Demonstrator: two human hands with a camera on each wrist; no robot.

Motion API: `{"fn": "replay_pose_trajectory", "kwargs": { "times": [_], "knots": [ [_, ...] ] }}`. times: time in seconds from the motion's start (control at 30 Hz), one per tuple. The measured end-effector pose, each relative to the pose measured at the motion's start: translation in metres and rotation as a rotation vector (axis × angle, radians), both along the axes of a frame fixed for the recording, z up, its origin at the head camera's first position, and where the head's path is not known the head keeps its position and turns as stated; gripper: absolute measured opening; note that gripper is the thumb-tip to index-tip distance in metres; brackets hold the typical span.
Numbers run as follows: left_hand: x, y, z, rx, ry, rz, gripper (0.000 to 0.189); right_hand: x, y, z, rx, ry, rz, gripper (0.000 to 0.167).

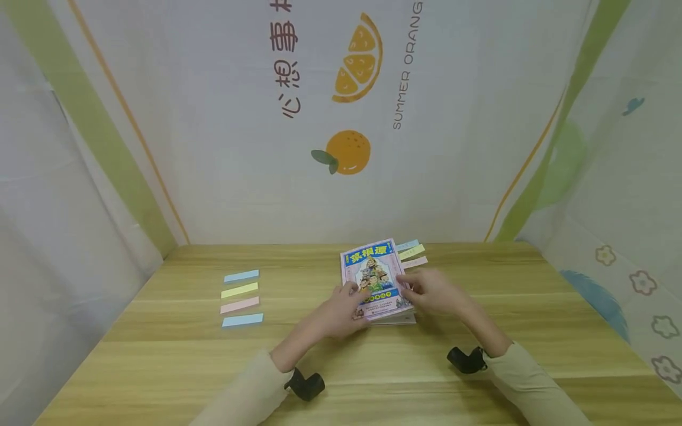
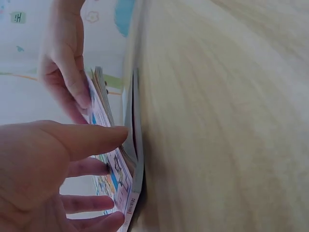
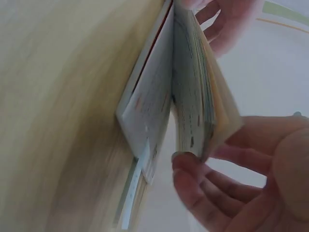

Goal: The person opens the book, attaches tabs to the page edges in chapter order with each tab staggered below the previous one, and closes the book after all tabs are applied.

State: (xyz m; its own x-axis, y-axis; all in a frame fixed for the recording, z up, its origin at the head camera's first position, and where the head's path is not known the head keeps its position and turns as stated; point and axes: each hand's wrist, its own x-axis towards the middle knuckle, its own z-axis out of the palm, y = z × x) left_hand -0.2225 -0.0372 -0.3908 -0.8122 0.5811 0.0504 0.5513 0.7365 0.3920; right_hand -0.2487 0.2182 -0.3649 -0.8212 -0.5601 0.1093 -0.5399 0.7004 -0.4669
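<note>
A comic-style book (image 1: 375, 266) with a pink and blue cover lies partly opened on the table, its cover and a block of pages lifted at the right. My right hand (image 1: 434, 291) pinches that lifted block by its free edge, thumb on one side and fingers on the other. At the lower left, my left hand (image 1: 341, 310) rests its fairly straight fingers on the cover, with the thumb (image 2: 104, 137) at the bottom edge. Blue, yellow (image 1: 412, 252) and pink strips stick out past the book's right edge. A pale strip (image 3: 133, 193) shows beside the lower pages in the right wrist view.
To the left, several paper strips lie in a column: blue (image 1: 241, 276), yellow (image 1: 239, 290), pink (image 1: 240, 305) and blue (image 1: 242, 320). The wooden table (image 1: 176, 355) ends at a printed curtain (image 1: 240, 195). Black wrist mounts (image 1: 306, 386) sit near both sleeves.
</note>
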Motion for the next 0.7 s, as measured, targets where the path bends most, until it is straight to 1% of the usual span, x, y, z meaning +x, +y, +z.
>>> {"fn": "replay_pose_trajectory", "kwargs": {
  "times": [0.1, 0.23, 0.33, 0.37, 0.43, 0.57, 0.7],
  "knots": [
    [-0.001, 0.001, -0.005, -0.080, 0.047, -0.001, 0.061, -0.001, 0.002, -0.003, 0.076, -0.011, 0.033, 0.045],
    [-0.001, 0.003, -0.010, -0.172, 0.109, -0.004, 0.058, -0.001, 0.002, -0.008, 0.161, -0.055, 0.073, 0.055],
    [0.000, 0.005, -0.008, -0.218, 0.124, 0.006, 0.056, -0.001, 0.001, -0.012, 0.205, -0.101, 0.068, 0.062],
    [0.001, 0.005, -0.007, -0.226, 0.128, 0.008, 0.055, -0.001, 0.000, -0.013, 0.215, -0.104, 0.062, 0.064],
    [0.003, 0.006, -0.004, -0.241, 0.129, 0.009, 0.054, -0.001, -0.001, -0.015, 0.216, -0.119, 0.050, 0.065],
    [0.005, 0.004, 0.001, -0.259, 0.145, 0.005, 0.053, 0.000, -0.004, -0.018, 0.198, -0.118, 0.050, 0.063],
    [0.004, 0.000, 0.002, -0.274, 0.143, 0.019, 0.051, -0.002, -0.010, -0.019, 0.175, -0.105, 0.071, 0.063]
  ]
}}
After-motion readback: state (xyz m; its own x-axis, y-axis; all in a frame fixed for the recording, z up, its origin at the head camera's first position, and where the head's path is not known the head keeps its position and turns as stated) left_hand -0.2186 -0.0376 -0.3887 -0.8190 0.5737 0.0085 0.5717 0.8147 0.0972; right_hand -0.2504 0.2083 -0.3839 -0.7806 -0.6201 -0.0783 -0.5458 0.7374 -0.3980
